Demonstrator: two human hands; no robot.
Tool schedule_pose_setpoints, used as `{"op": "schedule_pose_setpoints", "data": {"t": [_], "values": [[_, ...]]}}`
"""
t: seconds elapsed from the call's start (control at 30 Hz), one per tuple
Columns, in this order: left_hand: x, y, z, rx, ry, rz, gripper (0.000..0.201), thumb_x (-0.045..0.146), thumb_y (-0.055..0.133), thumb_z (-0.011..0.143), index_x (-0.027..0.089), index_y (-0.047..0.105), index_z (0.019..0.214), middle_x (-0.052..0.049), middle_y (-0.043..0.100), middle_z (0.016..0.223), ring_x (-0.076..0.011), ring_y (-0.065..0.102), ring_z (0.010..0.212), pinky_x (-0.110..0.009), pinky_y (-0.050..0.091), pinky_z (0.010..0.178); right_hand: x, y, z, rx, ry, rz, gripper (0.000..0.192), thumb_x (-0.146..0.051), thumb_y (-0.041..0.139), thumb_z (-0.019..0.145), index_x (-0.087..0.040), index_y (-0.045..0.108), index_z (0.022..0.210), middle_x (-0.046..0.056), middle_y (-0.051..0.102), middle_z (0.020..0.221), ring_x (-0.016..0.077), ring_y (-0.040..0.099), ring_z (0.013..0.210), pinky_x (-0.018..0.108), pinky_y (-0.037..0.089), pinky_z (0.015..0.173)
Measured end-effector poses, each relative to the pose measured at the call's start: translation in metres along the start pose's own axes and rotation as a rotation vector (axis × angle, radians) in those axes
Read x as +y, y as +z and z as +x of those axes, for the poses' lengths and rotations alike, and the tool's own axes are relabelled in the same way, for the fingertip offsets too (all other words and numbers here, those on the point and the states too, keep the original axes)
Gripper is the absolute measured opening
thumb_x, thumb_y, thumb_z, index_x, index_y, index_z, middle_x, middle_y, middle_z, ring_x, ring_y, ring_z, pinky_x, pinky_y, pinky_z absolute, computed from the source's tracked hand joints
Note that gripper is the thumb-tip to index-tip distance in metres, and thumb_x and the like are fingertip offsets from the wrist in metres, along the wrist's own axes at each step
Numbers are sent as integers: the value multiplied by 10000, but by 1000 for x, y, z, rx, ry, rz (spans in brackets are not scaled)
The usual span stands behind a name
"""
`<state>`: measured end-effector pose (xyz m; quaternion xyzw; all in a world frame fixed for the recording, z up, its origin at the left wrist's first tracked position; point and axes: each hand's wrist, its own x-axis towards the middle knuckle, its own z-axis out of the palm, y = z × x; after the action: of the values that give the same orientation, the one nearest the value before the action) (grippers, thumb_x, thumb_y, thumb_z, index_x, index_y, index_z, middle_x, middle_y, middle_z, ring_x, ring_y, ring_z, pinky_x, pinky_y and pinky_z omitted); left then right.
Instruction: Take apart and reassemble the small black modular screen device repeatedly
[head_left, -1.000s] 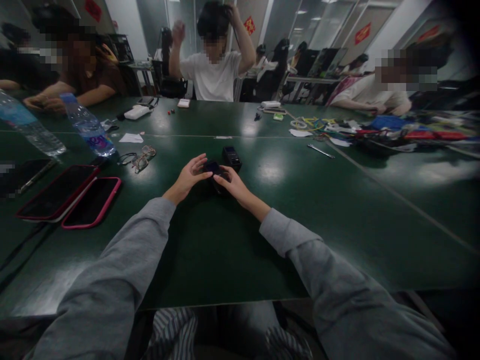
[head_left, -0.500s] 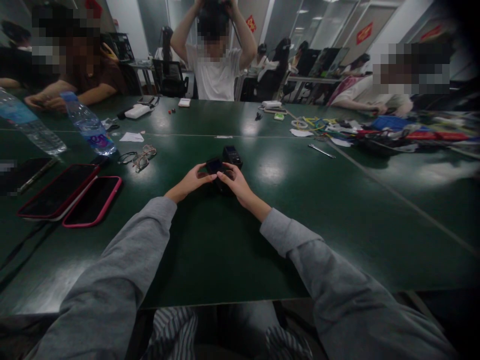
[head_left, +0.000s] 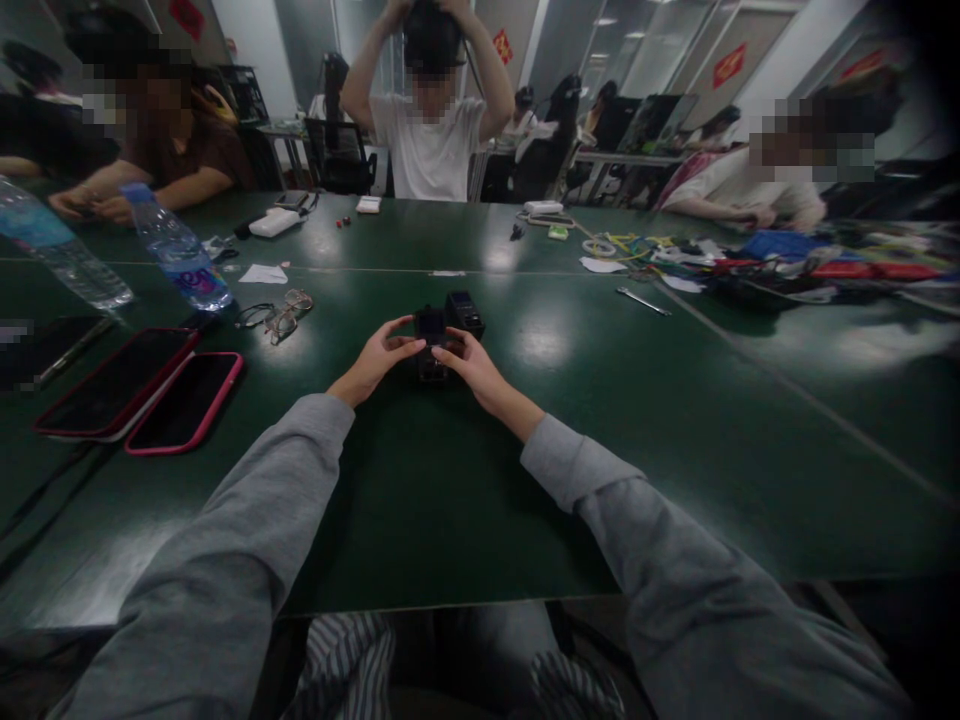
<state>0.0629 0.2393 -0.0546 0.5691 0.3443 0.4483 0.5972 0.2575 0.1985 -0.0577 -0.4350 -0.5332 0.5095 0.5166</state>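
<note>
In the head view, a small black boxy device [head_left: 432, 325] with a dark screen stands at the middle of the table, between my two hands. My left hand [head_left: 384, 355] grips its left side, thumb across the front and fingers behind. From the right, my right hand [head_left: 474, 362] pinches the same device, its thumb near the left thumb. A second black device [head_left: 466, 312], similar in look, stands just behind my right fingertips, close to the first. Its lower part is partly covered by my right hand.
Two phones [head_left: 187, 402] [head_left: 120, 382] and water bottles [head_left: 180, 250] stand or lie at left, near glasses [head_left: 283, 320]. A wrench [head_left: 643, 302] and a heap of cables [head_left: 720, 265] lie at right on the green table [head_left: 450, 500]. Co-workers [head_left: 429, 150] sit across.
The device between my hands has turned from tilted to more upright, and its lower front now shows below my thumbs. My left hand has shifted slightly; the second device has stayed put.
</note>
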Motion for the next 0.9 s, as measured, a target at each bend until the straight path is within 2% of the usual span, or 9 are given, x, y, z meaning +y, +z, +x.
{"op": "schedule_pose_setpoints", "data": {"t": [0.17, 0.37, 0.63, 0.8, 0.9], "values": [[6, 2, -3, -55, -9, 82, 949, 331, 923, 609, 212, 466, 1432, -113, 708, 1165, -301, 634, 1198, -545, 433, 1108, 2, -3, 3, 3, -4, 24, 768, -503, 822, 726, -201, 473, 1340, 105, 649, 1179, 254, 612, 1179, 457, 483, 1088], [5, 2, -2, -33, -17, 138, 926, 331, 913, 625, 217, 478, 1434, -103, 699, 1117, -289, 635, 1157, -549, 431, 1091, 5, -6, 4, 16, -20, 36, 771, -530, 840, 689, -213, 499, 1303, 96, 653, 1167, 252, 616, 1164, 451, 486, 1078], [-1, -6, 2, -60, 0, 46, 924, 240, 907, 604, 258, 495, 1431, -56, 709, 1023, -262, 654, 1102, -540, 405, 1105, 2, -5, 2, -2, -23, 77, 711, -482, 878, 658, -210, 531, 1216, 82, 659, 1128, 242, 628, 1137, 447, 487, 1077], [5, -3, -1, -31, -18, 12, 917, 219, 931, 555, 236, 536, 1383, -33, 684, 977, -244, 649, 1082, -503, 426, 1096, 3, -6, 3, -38, -34, 66, 708, -502, 866, 680, -214, 537, 1236, 96, 658, 1202, 241, 614, 1181, 450, 475, 1095], [5, -1, -1, -21, -23, -5, 930, 244, 927, 567, 234, 511, 1399, -36, 682, 989, -245, 645, 1091, -502, 433, 1093, 4, -6, 4, -37, -34, 29, 661, -547, 837, 703, -213, 570, 1208, 103, 649, 1244, 241, 598, 1211, 449, 457, 1114]]}}
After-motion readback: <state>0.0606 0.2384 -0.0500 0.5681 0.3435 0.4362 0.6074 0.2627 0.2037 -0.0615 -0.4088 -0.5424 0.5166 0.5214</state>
